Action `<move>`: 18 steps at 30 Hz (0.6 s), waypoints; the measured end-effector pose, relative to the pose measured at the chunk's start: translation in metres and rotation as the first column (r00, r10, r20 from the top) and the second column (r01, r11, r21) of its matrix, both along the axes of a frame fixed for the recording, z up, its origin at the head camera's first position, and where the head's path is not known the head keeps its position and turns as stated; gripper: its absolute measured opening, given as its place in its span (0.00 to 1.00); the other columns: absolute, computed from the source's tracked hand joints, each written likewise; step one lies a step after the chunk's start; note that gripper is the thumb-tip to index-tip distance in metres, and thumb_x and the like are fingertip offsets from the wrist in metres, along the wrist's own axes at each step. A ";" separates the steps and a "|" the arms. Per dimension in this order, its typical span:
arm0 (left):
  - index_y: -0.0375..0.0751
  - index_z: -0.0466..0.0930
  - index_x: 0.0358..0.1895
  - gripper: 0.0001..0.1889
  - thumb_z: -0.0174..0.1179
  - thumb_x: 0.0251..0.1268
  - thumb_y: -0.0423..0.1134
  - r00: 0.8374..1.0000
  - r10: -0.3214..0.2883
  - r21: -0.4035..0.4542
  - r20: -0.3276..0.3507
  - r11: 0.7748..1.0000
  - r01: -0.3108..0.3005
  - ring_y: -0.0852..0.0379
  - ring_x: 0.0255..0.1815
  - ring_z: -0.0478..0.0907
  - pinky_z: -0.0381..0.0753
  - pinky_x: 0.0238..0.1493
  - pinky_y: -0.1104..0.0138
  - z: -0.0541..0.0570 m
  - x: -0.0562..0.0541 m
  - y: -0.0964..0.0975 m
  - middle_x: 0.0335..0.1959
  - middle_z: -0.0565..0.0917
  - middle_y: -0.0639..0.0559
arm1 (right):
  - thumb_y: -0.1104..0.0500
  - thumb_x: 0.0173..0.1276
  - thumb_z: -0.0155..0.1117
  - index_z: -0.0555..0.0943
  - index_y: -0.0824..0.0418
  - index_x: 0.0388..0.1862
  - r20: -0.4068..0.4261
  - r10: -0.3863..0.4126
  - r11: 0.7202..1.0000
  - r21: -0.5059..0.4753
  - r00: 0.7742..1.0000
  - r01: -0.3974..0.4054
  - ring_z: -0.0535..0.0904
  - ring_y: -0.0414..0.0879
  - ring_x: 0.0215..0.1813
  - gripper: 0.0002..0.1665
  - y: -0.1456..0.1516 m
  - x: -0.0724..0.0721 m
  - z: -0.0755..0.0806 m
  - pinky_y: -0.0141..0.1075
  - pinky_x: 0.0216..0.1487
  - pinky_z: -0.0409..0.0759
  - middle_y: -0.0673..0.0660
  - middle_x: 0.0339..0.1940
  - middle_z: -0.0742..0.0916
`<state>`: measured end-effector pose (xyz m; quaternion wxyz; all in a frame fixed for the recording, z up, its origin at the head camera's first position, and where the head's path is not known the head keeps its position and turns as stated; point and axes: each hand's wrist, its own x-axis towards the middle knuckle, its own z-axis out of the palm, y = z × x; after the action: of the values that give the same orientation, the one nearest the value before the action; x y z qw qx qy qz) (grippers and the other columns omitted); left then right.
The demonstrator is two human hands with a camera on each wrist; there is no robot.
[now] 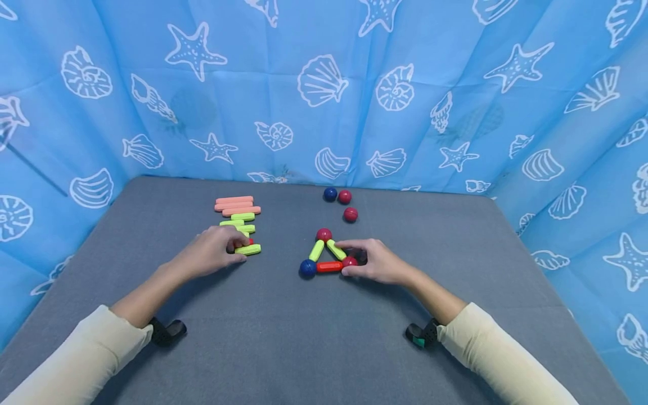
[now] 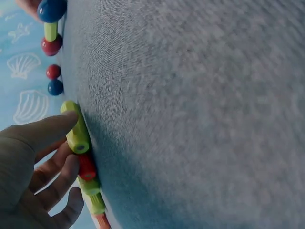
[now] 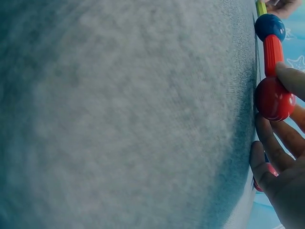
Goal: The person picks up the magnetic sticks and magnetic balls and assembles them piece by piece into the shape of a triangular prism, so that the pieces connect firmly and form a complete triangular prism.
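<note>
My left hand (image 1: 215, 250) pinches a yellow-green rod (image 2: 76, 126) between thumb and fingers, at the near end of a row of rods. A short red rod (image 2: 86, 166) lies right beside it, mostly hidden by the fingers in the head view. My right hand (image 1: 377, 261) holds the near right corner of a triangle, thumb and fingers about a red ball (image 3: 274, 98). Its index finger touches the triangle's right yellow-green rod (image 1: 336, 249). Another yellow-green rod (image 1: 316, 250) and a red rod (image 1: 329, 267) form the other sides. A blue ball (image 1: 307, 268) and a red ball (image 1: 324, 235) mark the other corners.
Several pink rods (image 1: 234, 205) and more yellow-green rods (image 1: 243, 216) lie beyond the left hand. Behind the triangle sit a blue ball (image 1: 330, 194) and two red balls (image 1: 350, 214). A blue shell-patterned curtain (image 1: 324, 112) hangs behind the grey table (image 1: 283, 337).
</note>
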<state>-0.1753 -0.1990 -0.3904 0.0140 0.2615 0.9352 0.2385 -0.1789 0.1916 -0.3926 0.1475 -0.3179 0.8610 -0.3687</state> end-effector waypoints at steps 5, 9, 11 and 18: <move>0.38 0.86 0.45 0.14 0.74 0.56 0.36 0.997 -0.035 -0.114 -0.076 0.993 0.026 0.57 0.34 0.76 0.79 0.37 0.58 0.000 0.003 0.010 0.35 0.83 0.52 | 0.56 0.63 0.74 0.75 0.60 0.69 0.007 -0.001 1.000 0.001 1.000 0.001 0.77 0.48 0.45 0.36 0.001 -0.002 -0.001 0.40 0.45 0.78 0.55 0.54 0.84; 0.37 0.85 0.48 0.14 0.71 0.60 0.36 0.988 -0.074 -0.188 -0.135 0.981 0.048 0.54 0.38 0.80 0.82 0.42 0.53 -0.001 0.005 0.021 0.41 0.84 0.47 | 0.56 0.63 0.74 0.75 0.60 0.69 0.009 -0.001 1.000 0.000 1.000 0.001 0.77 0.47 0.45 0.35 0.001 -0.002 -0.001 0.39 0.44 0.77 0.54 0.54 0.84; 0.37 0.85 0.49 0.14 0.70 0.61 0.37 0.986 -0.080 -0.186 -0.144 0.981 0.053 0.53 0.40 0.81 0.82 0.44 0.53 -0.001 0.004 0.028 0.42 0.84 0.47 | 0.56 0.63 0.73 0.75 0.59 0.69 0.012 -0.003 1.000 0.006 1.000 0.003 0.77 0.47 0.45 0.35 0.000 -0.002 0.000 0.39 0.45 0.77 0.54 0.55 0.84; 0.40 0.83 0.51 0.13 0.67 0.64 0.36 1.000 -0.017 0.154 -0.001 0.988 0.017 0.56 0.38 0.79 0.80 0.40 0.60 0.001 -0.012 0.062 0.43 0.85 0.50 | 0.56 0.63 0.73 0.75 0.59 0.69 0.014 -0.005 1.000 0.019 1.000 0.005 0.77 0.47 0.44 0.35 0.000 -0.001 0.001 0.38 0.44 0.77 0.54 0.53 0.84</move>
<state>-0.1876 -0.1372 -0.3895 -0.0038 0.2697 0.9118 0.3097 -0.1803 0.1917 -0.3915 0.1556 -0.3116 0.8641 -0.3633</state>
